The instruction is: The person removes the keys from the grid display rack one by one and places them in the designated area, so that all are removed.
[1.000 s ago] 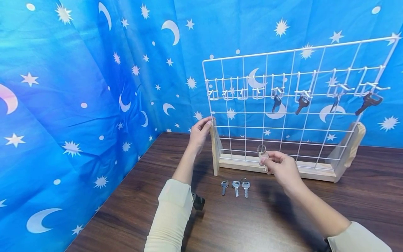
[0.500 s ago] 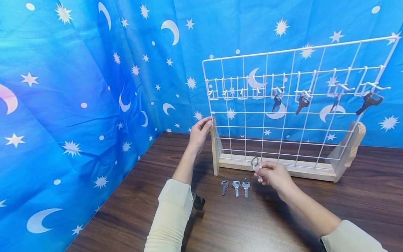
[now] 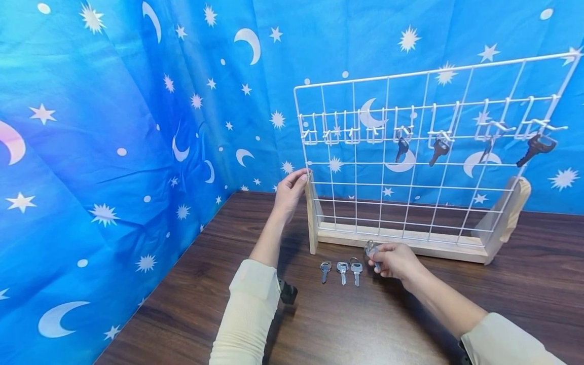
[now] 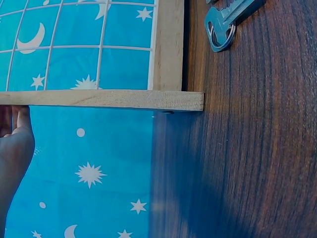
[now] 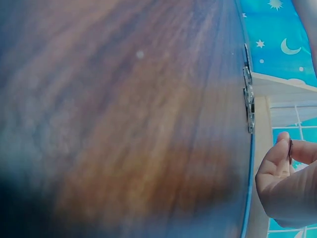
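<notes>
My right hand (image 3: 401, 261) pinches a silver key (image 3: 373, 252) with a ring between thumb and fingers, low in front of the rack's wooden base. In the right wrist view the key (image 5: 290, 151) shows only as a thin dark edge. My left hand (image 3: 290, 195) grips the wooden side post (image 3: 312, 218) of a white wire grid rack (image 3: 380, 183) near its top, partly hidden behind the wood in the left wrist view. Three more keys lie in a row on the table: a left key (image 3: 325, 272), a middle key (image 3: 342, 272) and a right key (image 3: 357, 274).
Several keys hang from white hooks on the rack's right half, among them a dark key (image 3: 440, 151). Other white hooks (image 3: 351, 136) line the left half. The dark wooden table (image 3: 319, 329) meets a blue star-and-moon cloth (image 3: 137, 152) behind and at left.
My right hand has come down and slightly left with the key, from before the lower grid to just right of the keys on the table. The left hand stays in place.
</notes>
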Demonstrator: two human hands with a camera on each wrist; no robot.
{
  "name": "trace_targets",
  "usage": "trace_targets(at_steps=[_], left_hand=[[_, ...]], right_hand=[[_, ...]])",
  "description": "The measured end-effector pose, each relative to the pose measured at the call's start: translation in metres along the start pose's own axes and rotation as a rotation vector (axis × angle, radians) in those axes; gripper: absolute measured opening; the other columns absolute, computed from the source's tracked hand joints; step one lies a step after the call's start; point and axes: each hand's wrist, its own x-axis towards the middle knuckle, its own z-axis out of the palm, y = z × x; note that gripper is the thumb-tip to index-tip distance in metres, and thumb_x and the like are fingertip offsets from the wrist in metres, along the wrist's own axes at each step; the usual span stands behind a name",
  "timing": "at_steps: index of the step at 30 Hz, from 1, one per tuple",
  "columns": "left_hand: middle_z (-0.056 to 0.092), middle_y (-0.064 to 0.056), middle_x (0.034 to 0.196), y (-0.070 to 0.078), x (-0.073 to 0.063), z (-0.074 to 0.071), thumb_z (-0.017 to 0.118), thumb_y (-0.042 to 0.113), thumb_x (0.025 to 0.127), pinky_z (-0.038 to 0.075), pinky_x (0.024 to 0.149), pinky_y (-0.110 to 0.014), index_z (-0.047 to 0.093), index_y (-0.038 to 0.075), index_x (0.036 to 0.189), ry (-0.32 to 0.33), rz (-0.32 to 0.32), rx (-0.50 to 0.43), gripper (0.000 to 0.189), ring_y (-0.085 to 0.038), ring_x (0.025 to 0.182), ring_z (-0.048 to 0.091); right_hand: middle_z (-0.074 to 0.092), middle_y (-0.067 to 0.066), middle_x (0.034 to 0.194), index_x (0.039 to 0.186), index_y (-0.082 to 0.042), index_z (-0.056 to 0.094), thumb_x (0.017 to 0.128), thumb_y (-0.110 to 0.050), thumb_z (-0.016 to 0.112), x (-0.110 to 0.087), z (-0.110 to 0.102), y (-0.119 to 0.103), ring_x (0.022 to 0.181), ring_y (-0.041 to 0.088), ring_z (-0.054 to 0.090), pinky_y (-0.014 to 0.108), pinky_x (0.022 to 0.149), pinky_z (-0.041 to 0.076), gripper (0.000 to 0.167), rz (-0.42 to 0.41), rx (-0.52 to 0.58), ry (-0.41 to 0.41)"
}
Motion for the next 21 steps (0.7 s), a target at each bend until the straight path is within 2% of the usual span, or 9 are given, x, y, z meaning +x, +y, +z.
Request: trace_targets(at_steps=[7, 21], left_hand=[[0.057, -0.022, 0.119, 0.0004, 0.0001, 0.0001, 0.049, 0.004, 0.095, 0.047, 0.092, -0.032, 0.053, -0.012, 0.118, -0.006, -0.001, -0.018, 0.029, -0.022, 0.107, 0.056], [0.056, -0.021, 0.121, 0.0005, -0.0002, -0.0005, 0.05, 0.007, 0.095, 0.046, 0.094, -0.032, 0.053, -0.011, 0.119, -0.014, -0.007, -0.005, 0.03, -0.025, 0.112, 0.054]], right_hand=[[0.061, 0.001, 0.065, 0.095, 0.01, 0.057, 0.087, 0.0, 0.055, 0.0012, 0.0007, 0.0061, 0.052, 0.009, 0.054, 0.019, 0.048, 0.048, 0.014, 0.011, -0.053, -0.022], [0.059, 0.007, 0.064, 0.097, 0.015, 0.053, 0.085, 0.005, 0.053, 0.0001, 0.0069, 0.0097, 0.051, 0.01, 0.053, 0.021, 0.049, 0.053, 0.016, 0.057, -0.023, -0.044]])
